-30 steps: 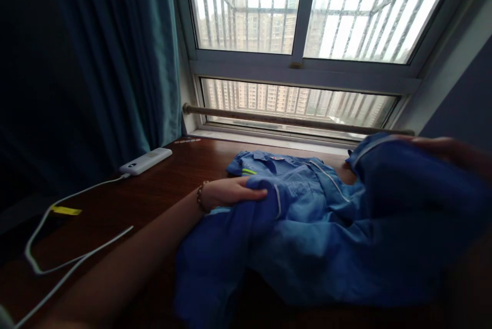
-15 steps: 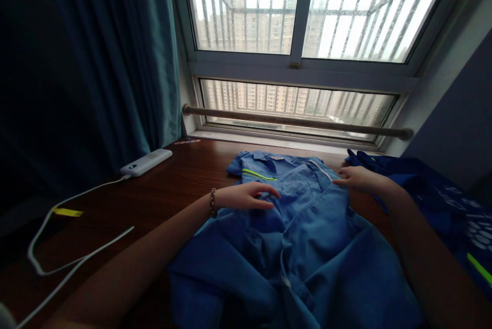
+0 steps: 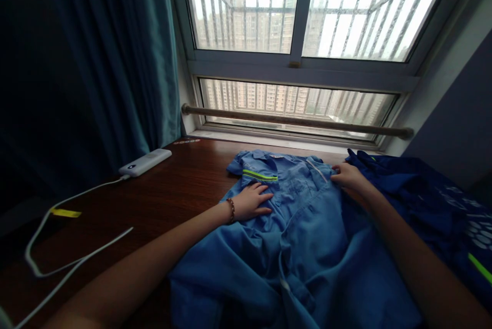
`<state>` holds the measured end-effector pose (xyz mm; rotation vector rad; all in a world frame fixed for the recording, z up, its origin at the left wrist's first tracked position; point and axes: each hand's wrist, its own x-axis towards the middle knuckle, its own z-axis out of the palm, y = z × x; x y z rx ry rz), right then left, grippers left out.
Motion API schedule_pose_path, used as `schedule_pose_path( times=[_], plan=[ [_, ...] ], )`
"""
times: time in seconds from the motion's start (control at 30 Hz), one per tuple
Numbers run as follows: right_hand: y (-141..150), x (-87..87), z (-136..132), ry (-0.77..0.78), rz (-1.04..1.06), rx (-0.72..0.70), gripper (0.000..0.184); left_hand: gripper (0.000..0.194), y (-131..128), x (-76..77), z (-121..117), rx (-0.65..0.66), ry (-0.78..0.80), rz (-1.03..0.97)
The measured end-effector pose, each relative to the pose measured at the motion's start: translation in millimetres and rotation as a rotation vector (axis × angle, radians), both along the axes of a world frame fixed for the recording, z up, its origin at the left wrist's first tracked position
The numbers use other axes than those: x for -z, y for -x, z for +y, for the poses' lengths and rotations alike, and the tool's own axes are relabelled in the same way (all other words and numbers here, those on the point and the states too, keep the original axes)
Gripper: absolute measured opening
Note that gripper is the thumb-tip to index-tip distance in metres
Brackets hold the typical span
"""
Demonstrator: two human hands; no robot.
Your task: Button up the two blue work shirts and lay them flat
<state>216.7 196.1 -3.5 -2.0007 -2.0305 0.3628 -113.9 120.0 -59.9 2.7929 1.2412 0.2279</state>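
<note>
A blue work garment (image 3: 307, 237) with a collar and a yellow-green stripe lies spread on the brown wooden surface, its near part rumpled. My left hand (image 3: 251, 202), a beaded bracelet at its wrist, rests flat on the garment just below the stripe, fingers spread. At the garment's upper right edge, beside a pale strip, my right hand (image 3: 346, 175) pinches the cloth between thumb and fingers. The palm side of the right hand is hidden.
Darker blue clothing (image 3: 415, 190) is heaped on the right. To the left lie a white power bank (image 3: 145, 163) with a white cable (image 3: 69, 262) and a yellow tag (image 3: 66, 213). A curtain (image 3: 115, 62) hangs at left; a rail (image 3: 292, 121) crosses the window.
My left hand has come down from above the garment and now lies flat on it. My right hand has moved slightly up and closed on the garment's right edge.
</note>
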Motion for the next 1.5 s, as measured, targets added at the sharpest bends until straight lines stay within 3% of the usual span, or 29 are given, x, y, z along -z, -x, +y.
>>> schedule_pose_path(
  times=[0.07,0.13,0.2,0.27,0.33,0.37,0.5,0.63,0.77,0.87,1.0,1.17,1.27,1.5],
  plan=[
    [10,-5.5,-5,-0.174,-0.037,-0.018,0.037,0.052,0,0.9,-1,0.001,-0.021,0.011],
    [25,-12.3,-18,-0.251,0.132,-0.121,0.036,0.051,-1,1.4,-2,-0.001,-0.035,0.021],
    [44,-17.8,-34,-0.173,0.396,-0.41,0.041,0.051,-2,1.5,-3,-0.009,-0.049,0.031],
    [62,-18.0,-49,0.002,0.558,-0.762,0.05,0.051,-3,1.3,-4,-0.013,-0.062,0.042],
    [79,-9.4,-59,0.133,0.526,-0.963,0.054,0.051,-4,1.2,-4,-0.014,-0.07,0.056],
    [86,-1.7,-61,0.146,0.455,-0.977,0.053,0.051,-4,1.1,-4,-0.013,-0.072,0.061],
    [104,39.2,-61,-0.051,0.166,-0.828,0.038,0.052,-4,1.2,-4,-0.007,-0.078,0.061],
    [113,62.8,-63,-0.221,0.122,-0.639,0.03,0.052,-5,0.6,-5,-0.011,-0.089,0.063],
    [121,60.1,-57,-0.263,0.008,-0.353,0.028,0.049,-7,0.3,-7,-0.018,-0.12,0.06],
    [129,51.4,-35,-0.195,-0.179,-0.339,0.042,0.046,-11,0.6,-9,-0.027,-0.165,0.054],
    [140,46.3,-6,-0.137,-0.281,-0.374,0.031,0.043,-13,0.3,-12,-0.021,-0.203,0.037],
    [142,59.4,1,-0.29,-0.243,-0.281,0.027,0.042,-12,-2.1,-11,-0.002,-0.172,-0.018],
    [137,67.6,3,-0.332,-0.194,-0.233,0.021,0.039,-13,-5.7,-11,-0.007,-0.092,-0.147],
    [133,72.8,11,-0.339,0.007,-0.221,0.022,0.024,-16,-32.1,-1,-0.19,0.056,-0.503]
  ],
)
